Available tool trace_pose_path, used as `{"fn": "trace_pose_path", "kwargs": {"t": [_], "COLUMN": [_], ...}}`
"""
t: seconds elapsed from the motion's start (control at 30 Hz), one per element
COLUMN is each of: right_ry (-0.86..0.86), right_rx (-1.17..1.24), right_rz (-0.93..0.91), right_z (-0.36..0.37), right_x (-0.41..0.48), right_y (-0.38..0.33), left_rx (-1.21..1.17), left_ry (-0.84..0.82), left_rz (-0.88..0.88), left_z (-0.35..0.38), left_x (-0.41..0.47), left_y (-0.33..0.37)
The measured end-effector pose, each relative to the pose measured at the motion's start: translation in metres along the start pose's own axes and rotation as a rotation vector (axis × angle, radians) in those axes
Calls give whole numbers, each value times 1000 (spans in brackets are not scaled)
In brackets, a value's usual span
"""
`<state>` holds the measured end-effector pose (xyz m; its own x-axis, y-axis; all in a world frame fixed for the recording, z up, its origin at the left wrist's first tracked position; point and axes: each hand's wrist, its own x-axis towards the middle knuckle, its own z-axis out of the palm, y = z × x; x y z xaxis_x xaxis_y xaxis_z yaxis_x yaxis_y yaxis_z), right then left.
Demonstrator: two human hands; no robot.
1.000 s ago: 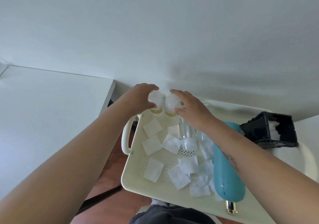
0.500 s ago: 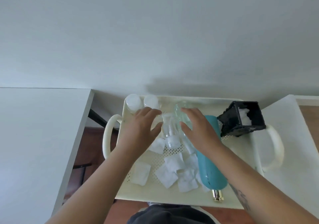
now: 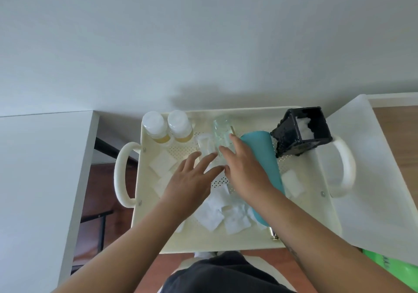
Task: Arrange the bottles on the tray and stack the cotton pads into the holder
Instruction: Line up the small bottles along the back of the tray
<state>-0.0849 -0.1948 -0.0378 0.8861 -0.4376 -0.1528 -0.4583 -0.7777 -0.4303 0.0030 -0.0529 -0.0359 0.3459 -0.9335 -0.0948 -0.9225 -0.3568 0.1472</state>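
Clear cylindrical bottles under both spread hands, contact unclear

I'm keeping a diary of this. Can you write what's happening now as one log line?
left hand: open, reaching for clear bottles | right hand: touching them | two capped bottles: upright, tray corner | pads: loose
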Motion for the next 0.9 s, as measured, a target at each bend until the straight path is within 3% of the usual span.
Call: {"fn": "trace_pose_path", "kwargs": {"t": [0.5,0.73,0.9], "right_ry": [12,47,111], "right_rx": [-303,-230,20], "right_rz": [40,73,74], "right_z": [2,4,-6], "right_x": [0,7,7], "right_y": [-5,-5,4], "left_rx": [124,73,16], "left_ry": [51,185,262], "left_rz": [13,36,16], "left_z": [26,16,-6], "left_x": [2,2,10], "left_y": [-11,-13,-13]}}
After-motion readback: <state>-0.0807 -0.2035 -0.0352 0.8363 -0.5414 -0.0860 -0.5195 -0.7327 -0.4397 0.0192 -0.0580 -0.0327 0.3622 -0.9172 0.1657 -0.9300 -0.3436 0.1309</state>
